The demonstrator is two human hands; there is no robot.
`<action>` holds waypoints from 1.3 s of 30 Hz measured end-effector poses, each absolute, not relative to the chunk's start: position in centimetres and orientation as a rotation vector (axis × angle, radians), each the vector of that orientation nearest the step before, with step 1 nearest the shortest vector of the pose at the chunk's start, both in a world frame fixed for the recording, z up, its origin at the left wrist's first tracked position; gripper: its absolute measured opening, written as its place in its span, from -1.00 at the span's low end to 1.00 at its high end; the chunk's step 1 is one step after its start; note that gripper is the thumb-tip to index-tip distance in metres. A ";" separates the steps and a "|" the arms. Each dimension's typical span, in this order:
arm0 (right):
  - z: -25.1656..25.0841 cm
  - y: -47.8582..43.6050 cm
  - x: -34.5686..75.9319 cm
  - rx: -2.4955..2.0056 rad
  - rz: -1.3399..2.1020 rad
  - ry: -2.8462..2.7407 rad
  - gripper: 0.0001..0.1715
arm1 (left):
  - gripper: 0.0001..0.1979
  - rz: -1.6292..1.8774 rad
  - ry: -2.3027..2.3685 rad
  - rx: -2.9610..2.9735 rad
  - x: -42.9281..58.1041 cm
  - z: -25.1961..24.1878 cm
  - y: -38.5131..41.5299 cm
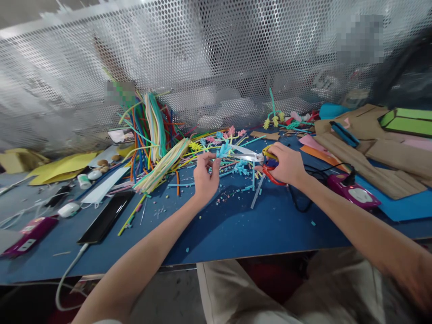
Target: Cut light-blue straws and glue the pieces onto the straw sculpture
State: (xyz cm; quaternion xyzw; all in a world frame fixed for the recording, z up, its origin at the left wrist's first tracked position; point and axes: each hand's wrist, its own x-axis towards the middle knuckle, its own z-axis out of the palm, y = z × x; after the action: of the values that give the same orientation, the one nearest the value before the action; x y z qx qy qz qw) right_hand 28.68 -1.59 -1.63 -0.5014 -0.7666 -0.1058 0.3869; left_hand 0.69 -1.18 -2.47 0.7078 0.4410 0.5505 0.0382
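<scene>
Head view: right of the blue flower (223, 150) — pinched by the left hand (206, 179) — the scissors (254, 156), gripped in the curled right hand (286, 163), point lengthwise at it, blades parted.

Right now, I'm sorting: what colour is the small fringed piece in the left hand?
The fringed piece is light blue; head view.

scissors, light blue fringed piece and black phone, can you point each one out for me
Scissors (258, 157): head view, on the metal pivot.
Light blue fringed piece (224, 150): head view, on its fringed part.
Black phone (106, 218): head view, on the middle of its dark flat face.
</scene>
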 end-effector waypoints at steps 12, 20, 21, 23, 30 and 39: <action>-2.4 -1.0 28.8 -1.145 -0.353 -1.966 -0.45 | -0.80 1.675 1.301 2.182 0.6 -3.3 -1.1; -2.4 -1.2 28.6 -1.187 -0.288 -1.983 -0.49 | -0.80 1.665 1.294 2.178 0.8 -3.2 -1.2; -2.5 -1.2 28.7 -1.194 -0.282 -1.985 -0.50 | -0.80 1.665 1.294 2.181 0.8 -3.2 -1.3; -2.5 -1.1 28.7 -1.204 -0.274 -1.987 -0.53 | -0.80 1.667 1.292 2.184 0.8 -3.2 -1.3; -2.5 -1.1 28.9 -1.164 -0.312 -2.024 -0.80 | -0.80 1.668 1.266 2.176 0.7 -3.1 -1.4; -2.2 -1.3 29.4 -1.175 -0.236 -2.124 -0.88 | -0.80 1.631 1.247 2.108 0.9 -3.0 -1.5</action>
State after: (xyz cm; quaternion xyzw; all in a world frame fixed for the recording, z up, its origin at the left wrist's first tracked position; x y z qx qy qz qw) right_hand 29.40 -1.26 -2.25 -0.4523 -0.8178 -0.0907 0.3440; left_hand 0.87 -1.54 -3.03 0.7128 0.4219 0.5514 0.0995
